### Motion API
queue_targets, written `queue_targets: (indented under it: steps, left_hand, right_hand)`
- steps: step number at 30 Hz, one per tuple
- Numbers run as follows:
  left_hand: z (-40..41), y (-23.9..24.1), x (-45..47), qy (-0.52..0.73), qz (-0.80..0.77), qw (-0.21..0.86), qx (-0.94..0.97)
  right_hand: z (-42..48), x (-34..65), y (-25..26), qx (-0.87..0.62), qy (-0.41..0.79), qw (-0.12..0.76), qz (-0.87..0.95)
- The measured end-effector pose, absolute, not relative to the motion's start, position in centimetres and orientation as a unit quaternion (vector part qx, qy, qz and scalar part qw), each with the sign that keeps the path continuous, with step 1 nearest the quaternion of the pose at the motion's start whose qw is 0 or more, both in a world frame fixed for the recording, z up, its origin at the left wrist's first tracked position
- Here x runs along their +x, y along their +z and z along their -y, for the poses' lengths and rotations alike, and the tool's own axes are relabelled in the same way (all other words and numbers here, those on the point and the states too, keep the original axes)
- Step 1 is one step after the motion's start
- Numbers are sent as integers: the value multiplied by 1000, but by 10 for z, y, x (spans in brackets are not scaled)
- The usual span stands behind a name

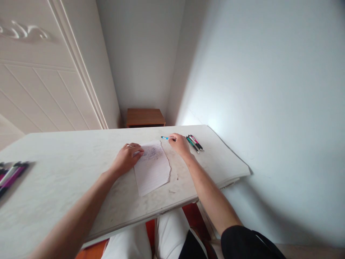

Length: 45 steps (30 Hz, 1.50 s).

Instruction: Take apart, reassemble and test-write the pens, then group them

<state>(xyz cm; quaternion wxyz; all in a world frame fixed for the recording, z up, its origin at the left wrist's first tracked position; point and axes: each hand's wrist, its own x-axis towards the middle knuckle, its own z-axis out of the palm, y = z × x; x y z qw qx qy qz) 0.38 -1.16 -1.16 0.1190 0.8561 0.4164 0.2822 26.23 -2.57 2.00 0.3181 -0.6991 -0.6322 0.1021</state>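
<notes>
A torn-edged sheet of paper [153, 174] lies on the white table, its upper part covered with dark scribbles. My left hand [127, 157] rests over the sheet's upper left edge with the fingers laid out on it; a ring shows on one finger. Beyond the sheet's upper right corner, my right hand [179, 144] pinches a blue pen [164, 137], which points left, low over the tabletop. The fingers hide part of this pen. Just right of that hand lie several pens, among them a green pen [192, 144] and a pink one [195, 140].
More pens [12, 176], purple and white among them, lie at the table's far left. The table [81, 151] meets a pale wall [269, 108] on the right. Behind it stands a brown wooden cabinet [145, 116]. Small dark marks spot the tabletop near the paper.
</notes>
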Motion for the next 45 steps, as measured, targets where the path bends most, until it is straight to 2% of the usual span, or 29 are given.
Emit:
queue_targets:
  steps: [3,8,14,27,37,45]
  left_hand:
    - [12,-9,4,281,-419,122,855]
    - [10,-11,3,286,-420,123,852]
    - [7,-15,3,291,-408,116,857]
    - [10,-12,5,292,-399,108,862]
    - [10,-14,5,294,-400,104,862]
    - [16,-11,7,291,-404,112,860]
  right_hand:
    - [30,272,24,-732,79,284,615]
    - [48,280,23,-768,32,179,614]
    - [69,299,18,-784,-41,140,603]
    - [78,341,19,-827,-62,115,547]
    - [77,324,22,-789,-86,171,583]
    - [44,266,18,-677,13,190,711]
